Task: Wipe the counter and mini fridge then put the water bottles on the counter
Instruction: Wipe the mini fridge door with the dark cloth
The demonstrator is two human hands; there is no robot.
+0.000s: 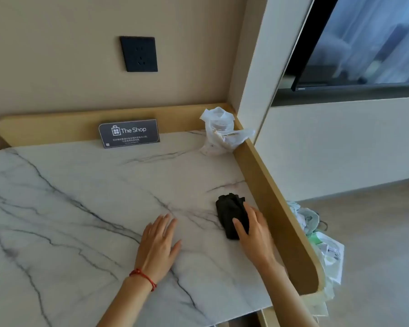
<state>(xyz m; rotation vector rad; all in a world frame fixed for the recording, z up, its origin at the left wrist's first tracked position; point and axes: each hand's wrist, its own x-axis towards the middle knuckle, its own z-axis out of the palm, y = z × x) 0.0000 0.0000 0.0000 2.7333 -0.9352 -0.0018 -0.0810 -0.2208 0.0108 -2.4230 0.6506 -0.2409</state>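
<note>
Both hands on table: right hand curled over black cloth, near wood rim at rt edge; left hand flat, fingers straight, holding nothing. Cloth looks soft, light, bunches easily; press w/ palm on top. Bottles not in view.

Even, soft daylight here, moderately bright, no hard shadows. My view shows faint contact shadows under both hands on the counter. TV screen carries pale washed-out reflections. Wide-angle bowing at edges, overall soft focus, slight compression smear on fine text.
</note>
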